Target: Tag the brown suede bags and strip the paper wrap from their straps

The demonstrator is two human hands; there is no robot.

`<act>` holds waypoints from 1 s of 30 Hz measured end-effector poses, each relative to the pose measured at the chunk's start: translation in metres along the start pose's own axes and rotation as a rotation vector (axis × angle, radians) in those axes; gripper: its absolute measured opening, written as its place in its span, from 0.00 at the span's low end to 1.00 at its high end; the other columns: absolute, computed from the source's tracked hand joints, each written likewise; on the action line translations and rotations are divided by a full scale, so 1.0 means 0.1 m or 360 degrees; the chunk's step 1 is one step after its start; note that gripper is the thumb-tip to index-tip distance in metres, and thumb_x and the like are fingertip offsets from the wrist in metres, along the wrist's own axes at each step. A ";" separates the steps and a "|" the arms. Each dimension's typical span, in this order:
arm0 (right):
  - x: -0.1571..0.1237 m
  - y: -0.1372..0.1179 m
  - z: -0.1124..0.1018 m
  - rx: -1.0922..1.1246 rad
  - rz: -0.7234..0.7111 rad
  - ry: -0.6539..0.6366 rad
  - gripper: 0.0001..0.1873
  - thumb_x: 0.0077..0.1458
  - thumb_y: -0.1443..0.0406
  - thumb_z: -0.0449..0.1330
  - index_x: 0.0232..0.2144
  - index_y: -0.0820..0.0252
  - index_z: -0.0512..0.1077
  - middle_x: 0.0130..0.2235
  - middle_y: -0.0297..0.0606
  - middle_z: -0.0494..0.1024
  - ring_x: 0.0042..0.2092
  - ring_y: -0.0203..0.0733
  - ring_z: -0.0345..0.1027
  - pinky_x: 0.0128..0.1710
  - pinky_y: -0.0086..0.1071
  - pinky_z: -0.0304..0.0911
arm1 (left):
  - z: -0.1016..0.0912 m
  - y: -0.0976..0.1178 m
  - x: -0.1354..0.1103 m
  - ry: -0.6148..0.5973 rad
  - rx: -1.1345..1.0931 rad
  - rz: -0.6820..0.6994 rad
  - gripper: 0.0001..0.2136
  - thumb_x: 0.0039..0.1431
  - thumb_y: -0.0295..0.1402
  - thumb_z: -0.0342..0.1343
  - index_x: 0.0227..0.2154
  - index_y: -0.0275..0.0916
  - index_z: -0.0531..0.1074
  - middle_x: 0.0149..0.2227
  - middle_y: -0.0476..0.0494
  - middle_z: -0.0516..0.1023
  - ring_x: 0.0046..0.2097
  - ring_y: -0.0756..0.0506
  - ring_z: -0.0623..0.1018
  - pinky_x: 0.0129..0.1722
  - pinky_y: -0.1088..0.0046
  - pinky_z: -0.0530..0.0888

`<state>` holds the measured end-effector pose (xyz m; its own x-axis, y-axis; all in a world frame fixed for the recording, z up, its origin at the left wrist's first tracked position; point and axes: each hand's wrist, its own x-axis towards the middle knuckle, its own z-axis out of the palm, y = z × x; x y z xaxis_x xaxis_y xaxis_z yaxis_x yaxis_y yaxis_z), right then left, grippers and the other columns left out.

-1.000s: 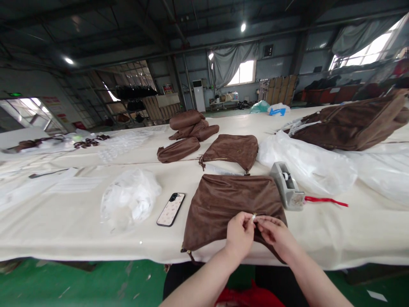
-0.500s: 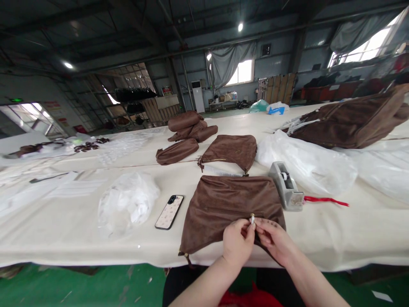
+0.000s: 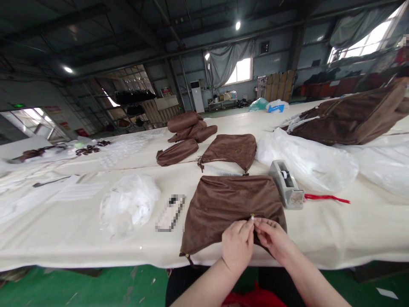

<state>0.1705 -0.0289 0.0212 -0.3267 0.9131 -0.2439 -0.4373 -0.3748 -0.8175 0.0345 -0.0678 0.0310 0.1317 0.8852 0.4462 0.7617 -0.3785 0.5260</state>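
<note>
A brown bag (image 3: 230, 200) lies flat on the table in front of me, its zipper running across the upper side. At the right end of that zipper is a zipper pull (image 3: 252, 216) with a small white wrapping around it. My left hand (image 3: 237, 243) pinches the pull from the left, fingers closed and covering most of it. From the right, my right hand (image 3: 274, 238) has thumb and forefinger closed on the same spot. The fingertips of both hands meet over the bag. The pull's lower part is hidden behind them.
A grey tape dispenser (image 3: 287, 185) touches the bag's right side, with a red ribbon (image 3: 327, 198) beside it. To the left are a phone (image 3: 170, 213) and a crumpled clear plastic bag (image 3: 129, 204). Another brown bag (image 3: 231, 150) and brown rolled pieces (image 3: 185, 128) lie behind.
My left fingers have folded further over the zipper pull, so less of the white wrapping shows. My right hand has hardly moved, and the bag lies as before.
</note>
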 end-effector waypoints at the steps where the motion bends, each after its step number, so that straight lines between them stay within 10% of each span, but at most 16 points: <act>1: 0.00 0.00 0.00 0.0006 0.0004 0.0004 0.18 0.42 0.55 0.68 0.24 0.62 0.67 0.20 0.26 0.61 0.18 0.24 0.45 0.16 0.24 0.38 | 0.00 0.01 -0.02 0.0001 -0.0014 0.0025 0.14 0.63 0.29 0.45 0.46 0.44 0.73 0.42 0.43 0.78 0.43 0.44 0.76 0.47 0.66 0.71; 7: -0.02 -0.07 -0.02 -0.0879 -0.0177 0.0139 0.18 0.47 0.51 0.60 0.22 0.57 0.64 0.17 0.25 0.59 0.17 0.29 0.46 0.17 0.27 0.41 | -0.10 0.06 0.08 0.0136 -0.0086 -0.0013 0.10 0.61 0.28 0.45 0.40 0.39 0.71 0.38 0.41 0.76 0.40 0.44 0.75 0.44 0.68 0.72; 13: -0.11 -0.23 -0.18 -0.2362 -0.0756 0.0500 0.10 0.57 0.61 0.52 0.27 0.56 0.70 0.31 0.40 0.76 0.32 0.43 0.69 0.31 0.34 0.55 | -0.20 -0.03 0.61 -0.0386 0.0310 0.0210 0.08 0.62 0.31 0.50 0.33 0.41 0.75 0.34 0.45 0.75 0.38 0.46 0.74 0.41 0.71 0.72; 20: -0.01 -0.23 -0.34 -0.2572 -0.0742 0.0371 0.08 0.56 0.67 0.53 0.30 0.54 0.72 0.33 0.36 0.76 0.34 0.42 0.70 0.33 0.32 0.55 | -0.03 0.04 1.03 -0.0861 0.0845 0.0457 0.05 0.55 0.30 0.59 0.31 0.32 0.77 0.32 0.36 0.77 0.37 0.39 0.78 0.37 0.65 0.74; 30: 0.22 -0.22 -0.36 -0.2725 -0.0648 0.0421 0.06 0.55 0.68 0.56 0.29 0.58 0.72 0.33 0.39 0.75 0.34 0.43 0.70 0.32 0.33 0.54 | 0.22 0.04 1.12 -0.1012 0.0971 0.0587 0.06 0.55 0.19 0.55 0.29 0.30 0.77 0.31 0.32 0.78 0.36 0.38 0.79 0.36 0.66 0.74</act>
<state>0.2036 0.0056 0.0150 -0.2247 0.9604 0.1648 0.8852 0.2719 -0.3775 0.0664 0.0362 0.0671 0.6129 0.7876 -0.0633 0.7791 -0.6158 -0.1173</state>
